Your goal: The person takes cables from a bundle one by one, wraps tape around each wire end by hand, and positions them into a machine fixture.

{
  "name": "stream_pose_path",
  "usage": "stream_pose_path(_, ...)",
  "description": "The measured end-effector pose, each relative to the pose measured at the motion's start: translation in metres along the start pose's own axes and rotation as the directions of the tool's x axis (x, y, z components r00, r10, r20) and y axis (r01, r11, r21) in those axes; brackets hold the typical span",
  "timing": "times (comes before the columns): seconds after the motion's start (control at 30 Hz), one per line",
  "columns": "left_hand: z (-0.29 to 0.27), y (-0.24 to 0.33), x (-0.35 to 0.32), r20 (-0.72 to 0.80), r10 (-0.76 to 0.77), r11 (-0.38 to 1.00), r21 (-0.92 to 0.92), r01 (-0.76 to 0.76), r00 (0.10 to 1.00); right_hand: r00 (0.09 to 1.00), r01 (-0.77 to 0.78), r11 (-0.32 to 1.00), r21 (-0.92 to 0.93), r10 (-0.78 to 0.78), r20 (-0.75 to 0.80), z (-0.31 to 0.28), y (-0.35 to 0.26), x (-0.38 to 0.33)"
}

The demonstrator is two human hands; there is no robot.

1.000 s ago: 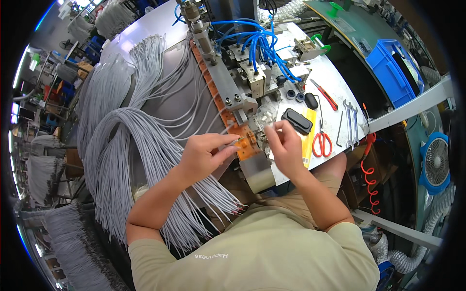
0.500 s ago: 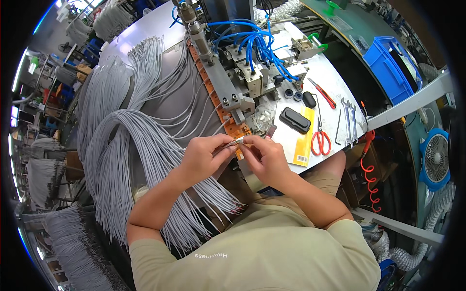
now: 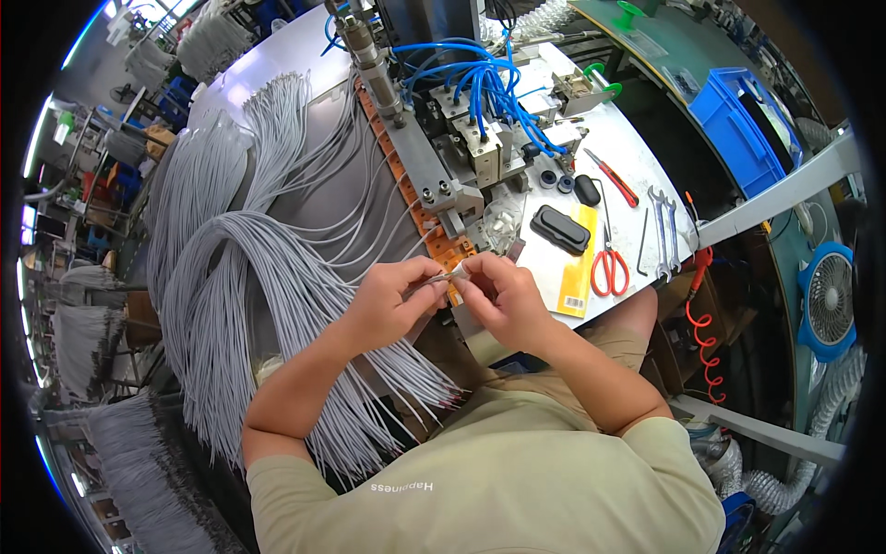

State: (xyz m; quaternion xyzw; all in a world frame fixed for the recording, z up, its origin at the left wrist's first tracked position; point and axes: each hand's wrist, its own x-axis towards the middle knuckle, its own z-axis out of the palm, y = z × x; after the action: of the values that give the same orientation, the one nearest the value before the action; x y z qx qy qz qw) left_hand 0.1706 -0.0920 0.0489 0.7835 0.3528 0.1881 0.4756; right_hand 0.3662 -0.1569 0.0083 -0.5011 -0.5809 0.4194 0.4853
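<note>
In front of the orange fixture strip (image 3: 399,166), both hands meet fingertip to fingertip. My left hand (image 3: 395,297) is closed in a pinch on the end of a grey cable (image 3: 437,278). Pinched at the cable's tip by my right hand (image 3: 503,294) is a small white piece (image 3: 459,270), perhaps a connector; fingers cover most of it. A thick bundle of grey cables (image 3: 268,268) lies left of my arms, its loose ends hanging beside my lap. Several single cables run from that side to the orange strip.
Beyond my hands stands a metal machine (image 3: 480,152) with blue air hoses (image 3: 498,78). On the white tabletop at right lie red-handled scissors (image 3: 609,272), a black case (image 3: 560,229), a yellow packet (image 3: 577,286), wrenches (image 3: 662,235) and a red cutter knife (image 3: 616,180). A fan (image 3: 828,300) stands far right.
Both hands stay in nearly the same place. My right fingers have shifted slightly around the small white piece, which now sits tilted and closer to the right fingertips.
</note>
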Motion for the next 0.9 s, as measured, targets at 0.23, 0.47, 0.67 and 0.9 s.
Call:
stream_pose_path(0.23,0.000,0.001,-0.002,0.021,-0.013,0.985,-0.170,0.016,1.000,0.857,0.485,0.780,-0.395,-0.515,0.034,-0.004,0.002,0.013)
stream_pose_path(0.47,-0.003,0.026,-0.006,-0.111,0.158,0.961,0.244,-0.127,0.981,0.972,0.031,0.994,-0.104,-0.054,-0.228,-0.011,0.051,0.020)
stream_pose_path(0.67,0.002,-0.004,-0.001,0.027,0.211,0.903,0.377,-0.205,0.977,0.969,-0.178,0.940,0.290,0.218,-0.112,-0.011,0.055,0.029)
stream_pose_path(0.9,0.008,-0.001,0.000,-0.003,0.249,0.846,0.487,-0.216,0.968,0.904,-0.378,0.828,0.415,0.426,-0.027,-0.016,0.051,0.032)
